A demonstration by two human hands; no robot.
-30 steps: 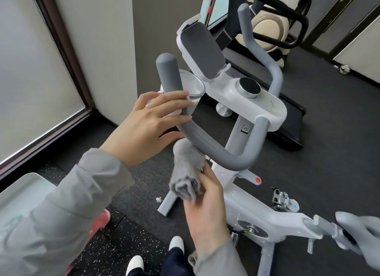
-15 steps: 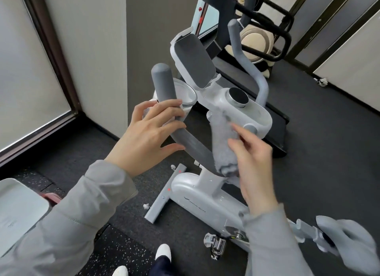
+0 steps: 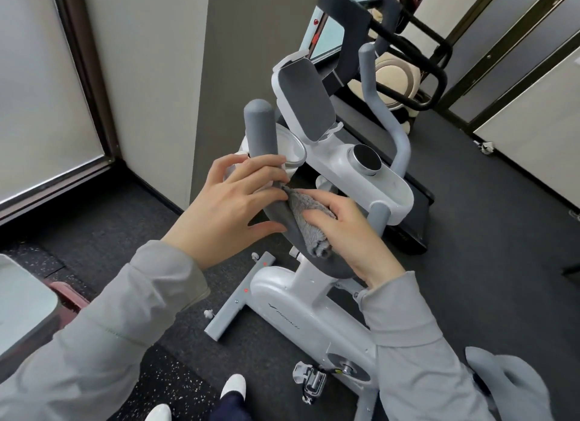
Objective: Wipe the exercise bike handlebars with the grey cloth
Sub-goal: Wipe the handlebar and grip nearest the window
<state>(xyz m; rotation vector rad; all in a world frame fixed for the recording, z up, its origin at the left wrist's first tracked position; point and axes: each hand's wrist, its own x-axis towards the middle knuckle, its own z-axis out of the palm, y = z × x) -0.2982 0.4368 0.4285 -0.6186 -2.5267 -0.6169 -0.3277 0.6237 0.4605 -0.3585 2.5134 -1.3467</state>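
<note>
The white exercise bike [image 3: 292, 307] stands in front of me with grey U-shaped handlebars [image 3: 261, 128]. My left hand [image 3: 232, 207] grips the left handlebar just below its upright end. My right hand [image 3: 348, 232] presses the fluffy grey cloth [image 3: 309, 223] onto the curved lower part of the same bar, right beside my left fingers. The right handlebar [image 3: 387, 119] rises untouched behind the white console [image 3: 354, 172] with its round dial [image 3: 367, 161] and grey tablet holder [image 3: 306, 97].
A treadmill [image 3: 411, 219] stands behind the bike on the dark rubber floor. A wall corner [image 3: 201, 85] is close on the left. The grey bike saddle [image 3: 508, 386] is at lower right, a white-topped stand [image 3: 22, 298] at lower left. My shoes [image 3: 233, 387] are below.
My right hand has carried the cloth from beside the console leftward onto the lower curve of the left handlebar, next to my left hand. My left hand keeps its grip.
</note>
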